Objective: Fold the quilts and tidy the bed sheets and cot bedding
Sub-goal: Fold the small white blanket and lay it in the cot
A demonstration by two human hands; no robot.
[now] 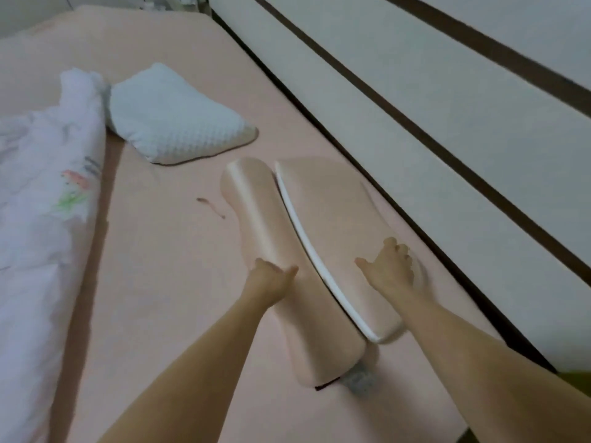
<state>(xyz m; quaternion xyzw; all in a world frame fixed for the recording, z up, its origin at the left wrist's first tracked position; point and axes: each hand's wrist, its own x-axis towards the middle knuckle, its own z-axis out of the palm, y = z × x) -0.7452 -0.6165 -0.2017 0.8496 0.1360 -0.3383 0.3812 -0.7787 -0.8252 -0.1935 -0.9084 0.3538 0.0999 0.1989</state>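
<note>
A long peach contoured pillow (275,238) with a white piped edge lies on the pink bed sheet (166,282), close to the headboard side. My left hand (271,276) holds the pillow's left lobe, thumb on top and fingers hidden beneath or beside it. My right hand (388,266) rests flat on the right lobe with fingers spread. A white quilted pillow (172,123) lies further up the bed. A white quilt (41,199) with a floral print is bunched along the left.
A cream padded headboard (431,129) with dark brown stripes runs along the right edge of the bed. A small brown hair tie or thread (211,207) lies on the sheet. A grey cloth (359,380) pokes out under the pillow's near end.
</note>
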